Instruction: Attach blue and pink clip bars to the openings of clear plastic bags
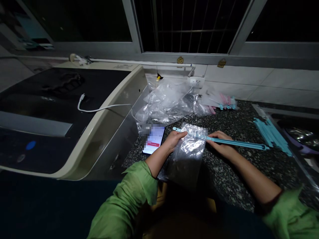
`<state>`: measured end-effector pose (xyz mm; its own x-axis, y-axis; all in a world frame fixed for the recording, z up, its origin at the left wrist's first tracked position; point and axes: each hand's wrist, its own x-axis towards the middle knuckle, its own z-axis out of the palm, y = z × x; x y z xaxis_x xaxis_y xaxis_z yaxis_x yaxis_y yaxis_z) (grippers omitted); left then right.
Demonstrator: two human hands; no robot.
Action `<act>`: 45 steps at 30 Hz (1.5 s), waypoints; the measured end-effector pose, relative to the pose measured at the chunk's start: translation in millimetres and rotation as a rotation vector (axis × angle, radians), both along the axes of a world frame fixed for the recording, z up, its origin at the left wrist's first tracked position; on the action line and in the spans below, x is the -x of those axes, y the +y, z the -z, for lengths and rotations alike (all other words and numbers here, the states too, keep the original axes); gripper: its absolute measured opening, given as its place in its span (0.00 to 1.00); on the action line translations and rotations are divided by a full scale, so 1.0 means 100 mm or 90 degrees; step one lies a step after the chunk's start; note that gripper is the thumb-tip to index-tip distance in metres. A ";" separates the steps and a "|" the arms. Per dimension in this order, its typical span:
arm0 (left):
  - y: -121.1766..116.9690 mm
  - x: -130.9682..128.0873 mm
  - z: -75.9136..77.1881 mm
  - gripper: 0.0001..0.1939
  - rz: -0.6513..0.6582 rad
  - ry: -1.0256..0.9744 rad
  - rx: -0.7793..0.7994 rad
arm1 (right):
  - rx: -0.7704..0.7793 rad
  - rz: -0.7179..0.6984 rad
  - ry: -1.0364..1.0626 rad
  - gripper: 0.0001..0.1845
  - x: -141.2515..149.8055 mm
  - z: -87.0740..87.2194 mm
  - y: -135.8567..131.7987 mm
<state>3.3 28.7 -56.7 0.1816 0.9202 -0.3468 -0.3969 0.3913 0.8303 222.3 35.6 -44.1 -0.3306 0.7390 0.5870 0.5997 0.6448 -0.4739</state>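
Observation:
My left hand pinches the upper left edge of a clear plastic bag, thumb on top. The bag hangs down toward me over the counter's front edge, with faint white print near its top. Long, thin light-blue plastic strips lie crosswise behind or inside the bag's upper part; I cannot tell which. Their short left end pokes out past my left hand. My right hand is closed around the strips just right of the bag, its fingers partly hidden behind them.
A lit phone lies left of my hands. Behind are crumpled clear bags and packed pink and blue pieces. More light-blue strips lie right, beside a stove. A washing machine with a white cable stands left.

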 end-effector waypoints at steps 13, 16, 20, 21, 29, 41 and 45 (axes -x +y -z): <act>0.01 -0.01 0.00 0.16 -0.048 -0.053 0.015 | -0.002 0.014 0.058 0.08 -0.15 -0.13 0.01; 0.01 -0.02 0.00 0.17 -0.045 -0.050 0.008 | -0.010 0.028 0.104 0.07 -0.15 -0.16 -0.03; -0.01 -0.02 0.00 0.17 -0.030 -0.044 0.003 | -0.018 0.029 0.102 0.05 -0.15 -0.20 -0.08; -0.01 -0.02 -0.01 0.18 -0.025 -0.041 0.003 | -0.025 0.027 0.094 0.05 -0.15 -0.20 -0.09; -0.05 -0.05 -0.07 0.17 -0.016 -0.028 0.007 | -0.054 0.034 0.065 0.04 -0.13 -0.24 -0.13; -0.05 -0.05 -0.02 0.17 -0.008 0.025 -0.013 | -0.062 -0.016 0.080 0.04 -0.06 -0.18 -0.10; -0.04 -0.05 -0.01 0.18 -0.003 0.036 -0.014 | -0.071 -0.027 0.074 0.04 -0.05 -0.17 -0.11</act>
<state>8.3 24.2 -55.2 0.1584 0.9287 -0.3353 -0.3515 0.3703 0.8598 227.3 24.3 -27.2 -0.2860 0.6542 0.7002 0.5157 0.7209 -0.4629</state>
